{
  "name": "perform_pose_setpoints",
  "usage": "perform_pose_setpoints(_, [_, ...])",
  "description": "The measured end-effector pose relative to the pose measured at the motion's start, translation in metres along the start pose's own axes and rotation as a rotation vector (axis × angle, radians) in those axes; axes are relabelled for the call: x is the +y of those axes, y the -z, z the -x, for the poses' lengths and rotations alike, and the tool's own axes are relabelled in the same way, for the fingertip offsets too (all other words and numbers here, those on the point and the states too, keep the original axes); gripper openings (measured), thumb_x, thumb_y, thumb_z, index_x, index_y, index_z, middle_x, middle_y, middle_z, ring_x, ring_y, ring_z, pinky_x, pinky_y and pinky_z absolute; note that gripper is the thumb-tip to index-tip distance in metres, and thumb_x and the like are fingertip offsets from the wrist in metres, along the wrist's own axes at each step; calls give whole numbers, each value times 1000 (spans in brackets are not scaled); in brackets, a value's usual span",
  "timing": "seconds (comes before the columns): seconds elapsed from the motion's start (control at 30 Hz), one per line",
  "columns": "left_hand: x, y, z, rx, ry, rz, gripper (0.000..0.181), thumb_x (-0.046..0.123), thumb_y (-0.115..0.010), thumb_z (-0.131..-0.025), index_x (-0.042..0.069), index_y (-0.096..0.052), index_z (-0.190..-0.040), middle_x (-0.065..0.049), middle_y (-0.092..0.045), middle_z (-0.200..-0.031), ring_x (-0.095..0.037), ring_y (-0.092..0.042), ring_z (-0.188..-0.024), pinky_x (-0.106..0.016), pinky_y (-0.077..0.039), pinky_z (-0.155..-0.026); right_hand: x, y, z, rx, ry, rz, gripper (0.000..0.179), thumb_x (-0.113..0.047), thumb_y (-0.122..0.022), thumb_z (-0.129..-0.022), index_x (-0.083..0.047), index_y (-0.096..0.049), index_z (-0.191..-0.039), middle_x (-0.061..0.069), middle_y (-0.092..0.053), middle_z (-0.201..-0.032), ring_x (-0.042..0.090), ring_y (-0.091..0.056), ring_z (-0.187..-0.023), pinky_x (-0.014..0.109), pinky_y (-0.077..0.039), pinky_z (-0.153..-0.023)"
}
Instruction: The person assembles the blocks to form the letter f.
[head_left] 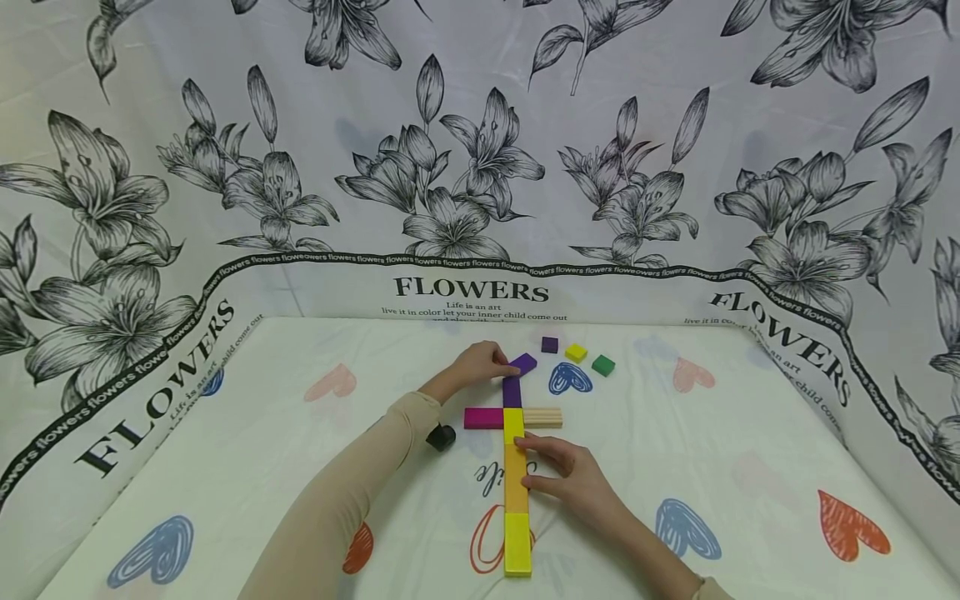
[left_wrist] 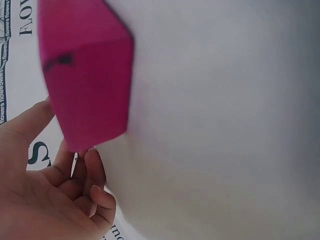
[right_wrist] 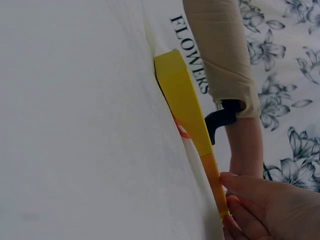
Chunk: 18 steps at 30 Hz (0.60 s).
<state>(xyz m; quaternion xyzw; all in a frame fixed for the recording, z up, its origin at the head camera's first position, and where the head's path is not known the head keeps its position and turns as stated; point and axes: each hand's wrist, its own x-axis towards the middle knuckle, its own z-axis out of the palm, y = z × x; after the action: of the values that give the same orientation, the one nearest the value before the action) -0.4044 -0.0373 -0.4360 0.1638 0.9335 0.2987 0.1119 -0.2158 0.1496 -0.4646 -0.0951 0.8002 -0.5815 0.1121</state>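
Note:
Down the table runs a line of blocks: a yellow block [head_left: 517, 546] at the near end, an orange block [head_left: 516, 479], a second yellow block [head_left: 513, 423] and a dark purple block [head_left: 512, 392]. A magenta block [head_left: 483, 418] and a ridged wooden block [head_left: 542, 417] stick out sideways as arms. At the far end my left hand [head_left: 480, 364] pinches a tilted purple block [head_left: 524, 363] by its left end. My right hand [head_left: 573, 475] touches the line's right side, thumb and forefinger against the orange block; its other fingers are partly hidden.
Small purple [head_left: 550, 344], yellow [head_left: 576, 352] and green [head_left: 603, 365] cubes lie beyond the line, to the right. A black device [head_left: 442, 437] is on the left wrist. A flower-printed curtain [head_left: 465, 167] surrounds the heart-patterned tablecloth [head_left: 225, 467].

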Motion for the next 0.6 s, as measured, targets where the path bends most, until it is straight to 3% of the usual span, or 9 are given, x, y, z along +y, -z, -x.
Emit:
perform_pose_setpoints(0.37, [0,2,5,17,7,-1,45,46,-71,-86,8,-65,-109,-6,-66,-101,-18,-55,-86,-27,-47,-76,0,-1,-1,-3,4,-3,46,-25,-77,-83,-23,-64,-127,-4,-61,-136,22,-49,-136,38,-40,-109])
perform_pose_setpoints(0.6, [1,9,25,111,-44,135,50,41,-73,-85,8,-63,-122,-7,-66,-111,-20,-60,-96,-30,-51,-82,1,0,-1,3,3,4,47,-26,-78,-82,-23,-64,-127,-5,-63,-133,22,-50,-135,39,-41,-109])
